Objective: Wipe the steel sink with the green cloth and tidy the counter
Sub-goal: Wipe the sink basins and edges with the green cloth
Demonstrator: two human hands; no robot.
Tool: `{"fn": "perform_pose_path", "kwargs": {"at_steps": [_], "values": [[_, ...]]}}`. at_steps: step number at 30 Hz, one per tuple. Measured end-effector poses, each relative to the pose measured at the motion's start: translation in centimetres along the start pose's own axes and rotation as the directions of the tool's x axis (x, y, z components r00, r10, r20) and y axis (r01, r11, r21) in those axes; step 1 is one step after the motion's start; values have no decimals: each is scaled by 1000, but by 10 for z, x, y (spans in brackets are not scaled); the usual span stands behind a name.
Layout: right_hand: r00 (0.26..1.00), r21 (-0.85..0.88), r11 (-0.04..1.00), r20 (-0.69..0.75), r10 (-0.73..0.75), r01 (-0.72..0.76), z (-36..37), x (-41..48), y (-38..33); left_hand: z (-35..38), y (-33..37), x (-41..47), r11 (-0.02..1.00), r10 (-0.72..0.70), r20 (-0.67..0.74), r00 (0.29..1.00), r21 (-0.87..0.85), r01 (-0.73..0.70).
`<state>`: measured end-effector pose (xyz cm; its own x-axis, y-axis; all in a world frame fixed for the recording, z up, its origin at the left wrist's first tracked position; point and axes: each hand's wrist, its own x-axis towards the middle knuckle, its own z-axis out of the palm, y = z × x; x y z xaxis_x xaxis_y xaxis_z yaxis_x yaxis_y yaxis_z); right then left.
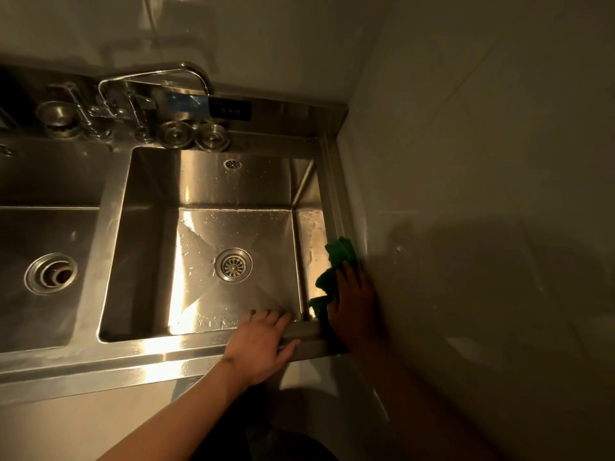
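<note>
Steel throughout, wet and glaring under warm light. Square sink (213,181) set at the right end of the table (100,371), hard against a pale wall (466,161), with only a narrow strip of rim between basin and wall.

Bunched on that right rim, near the front right corner: green cloth (339,252), one fold hanging over the inner edge. Laid flat on top of it, fingers stretched forward and pressing down, deep in shadow: right hand (354,307), wedged close beside the wall.

Just left of the same corner, released and gripping nothing: left hand (263,344), spread over the front rim, fingertips past the inner edge, thumb along the rim's top.

Steep basin walls, floor creased down toward a round drain (233,265) at the middle, well apart from both hands. Droplets near the front edge and along the back of the floor. Small round overflow (232,164) high on the back wall.

Leftward, a long bright run of front rim, then a divider and a left basin (50,227).

Along the back ledge: bent faucet (186,69) reaching over toward the sink, two round plugs (176,134) side by side at the back left corner, dark panel (230,109) just behind them.
</note>
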<state>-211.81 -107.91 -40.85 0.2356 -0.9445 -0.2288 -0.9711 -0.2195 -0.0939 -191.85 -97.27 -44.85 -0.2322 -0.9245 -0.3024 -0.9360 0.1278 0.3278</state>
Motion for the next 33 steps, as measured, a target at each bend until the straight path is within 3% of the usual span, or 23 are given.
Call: {"fn": "perform_pose_path", "kwargs": {"at_steps": [4, 9, 12, 15, 20, 27, 30, 33], "values": [[997, 100, 993, -39, 60, -55, 6, -26, -1, -3, 1, -2, 1000, 0, -4, 1000, -6, 0], [994, 99, 992, -58, 90, -84, 8, -26, -11, -8, -3, -4, 998, -2, -4, 1000, -62, 2], [991, 286, 958, -119, 68, -32, 13, -20, -32, -14, -26, -16, 989, -72, -83, 994, -134, 60], [984, 614, 785, -69, 163, -87, 20, -10, -66, -28, -70, -36, 984, -167, -170, 971, -96, 153], [956, 871, 420, 163, 245, -256, 36, 23, -130, -74, -168, -67, 950, -298, -256, 920, 20, 313], [873, 891, -18, 449, 190, -454, 63, 72, -206, -109, -268, -66, 897, -415, -281, 866, 31, 440], [852, 865, -120, 501, 152, -488, 72, 92, -237, -105, -281, -51, 894, -447, -296, 844, -105, 436], [826, 827, -225, 549, 130, -515, 78, 112, -270, -88, -274, -39, 838, -534, -353, 768, -341, 426]]}}
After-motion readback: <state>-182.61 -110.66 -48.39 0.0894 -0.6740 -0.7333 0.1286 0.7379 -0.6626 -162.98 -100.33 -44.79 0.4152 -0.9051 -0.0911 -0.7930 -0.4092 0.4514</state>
